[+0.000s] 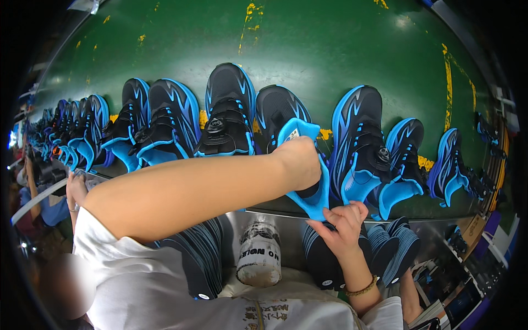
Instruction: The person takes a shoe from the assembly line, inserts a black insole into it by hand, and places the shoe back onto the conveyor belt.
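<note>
A black and blue sneaker (281, 107) stands in the middle of the row, its bright blue tongue pulled up. My left hand (301, 162) reaches across from the left and is closed inside the shoe's opening. Its fingertips are hidden there, and something dark shows just below the hand. At the blue heel collar (316, 210), my right hand (344, 225) has its thumb and index finger at the edge, with the other fingers curled. A beaded bracelet (363, 287) circles the right wrist.
More matching sneakers (357, 124) line the green work surface (308, 44) on both sides. Below its metal edge are stacks of dark insoles (198, 253) (396, 247) and a worn white cylinder (259, 253). Another person's hand (77, 190) is at the far left.
</note>
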Demonstrator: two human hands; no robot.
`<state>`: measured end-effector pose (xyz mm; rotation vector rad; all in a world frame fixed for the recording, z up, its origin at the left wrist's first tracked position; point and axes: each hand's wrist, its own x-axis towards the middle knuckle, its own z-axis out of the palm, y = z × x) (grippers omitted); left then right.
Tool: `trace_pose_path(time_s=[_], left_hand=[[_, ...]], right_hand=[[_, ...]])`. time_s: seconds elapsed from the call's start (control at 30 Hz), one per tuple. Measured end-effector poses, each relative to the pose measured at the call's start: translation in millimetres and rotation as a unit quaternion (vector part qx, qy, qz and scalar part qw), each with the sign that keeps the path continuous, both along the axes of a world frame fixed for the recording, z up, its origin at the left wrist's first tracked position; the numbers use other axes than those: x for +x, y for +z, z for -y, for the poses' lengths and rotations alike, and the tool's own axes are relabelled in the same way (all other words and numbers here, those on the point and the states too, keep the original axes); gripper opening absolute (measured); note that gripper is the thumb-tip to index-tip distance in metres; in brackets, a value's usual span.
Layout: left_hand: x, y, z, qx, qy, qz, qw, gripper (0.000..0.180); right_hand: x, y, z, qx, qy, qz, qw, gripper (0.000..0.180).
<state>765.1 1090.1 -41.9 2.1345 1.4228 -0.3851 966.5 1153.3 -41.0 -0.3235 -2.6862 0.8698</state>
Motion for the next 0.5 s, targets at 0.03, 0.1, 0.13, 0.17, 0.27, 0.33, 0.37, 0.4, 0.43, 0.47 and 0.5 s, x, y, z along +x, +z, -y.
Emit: trace_pose_path(time_s=[0.03,0.1,0.13,0.17,0.27,0.33,0.37,0.4,0.43,0.47,0.5], left_hand=[[0,-4,8,0.104,0.024,0.009,0.994,0.012],[-1,-1,14,0.202,0.023,0.018,0.979,0.013],[0,1,13,0.201,0.023,0.019,0.979,0.013],[0,3,12,0.183,0.014,0.003,0.983,0.012],[4,6,8,0.135,0.000,-0.025,0.990,0.010],[6,4,6,0.109,-0.008,-0.038,0.993,0.009],[6,5,4,0.092,0.019,-0.025,0.995,0.009],[7,7,3,0.076,0.046,-0.012,0.996,0.009],[6,8,4,0.074,0.079,0.004,0.994,0.010],[4,12,4,0.081,0.075,-0.002,0.994,0.010],[2,16,7,0.073,0.099,0.028,0.992,0.010]], right_hand=[[-1,-1,-1,0.000,-0.001,0.003,1.000,0.032],[-1,-1,-1,0.001,0.008,-0.007,1.000,0.033],[0,-2,-1,0.000,0.008,-0.006,1.000,0.033],[-1,-2,-2,-0.002,0.009,-0.010,1.000,0.033],[-2,0,-1,-0.007,0.013,-0.012,1.000,0.033],[-3,1,0,-0.007,0.015,-0.013,1.000,0.032],[-5,3,0,-0.009,0.016,-0.013,1.000,0.032],[-5,6,0,-0.011,0.016,-0.014,1.000,0.031],[-2,11,-2,-0.007,0.032,0.019,0.999,0.033],[-1,14,-4,0.000,0.029,0.012,0.999,0.033],[1,16,-5,-0.029,0.026,-0.005,0.999,0.034]])
